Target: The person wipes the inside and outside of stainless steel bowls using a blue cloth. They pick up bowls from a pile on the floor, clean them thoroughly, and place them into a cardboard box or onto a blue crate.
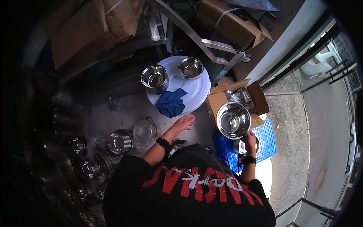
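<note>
My right hand (249,139) grips the rim of a shiny stainless steel bowl (233,121), held up in front of an open cardboard box. Below that bowl another steel vessel (241,147) shows in part at a blue plastic crate. With nothing in it, my left hand (183,124) is held out, fingers loosely extended, near the edge of a round white plastic lid or tabletop (195,93). On this round surface stand a stack of steel bowls (154,79), a second steel bowl or stack (191,68) and a crumpled blue cloth (171,103).
The cardboard box (217,106) holds plastic-wrapped metalware. A blue crate (265,140) lies at my right. Many steel pots and bowls (120,142) cover the floor at left, some in clear plastic. Ahead stands a metal frame (187,27) on casters, with large cartons (82,31) beside it.
</note>
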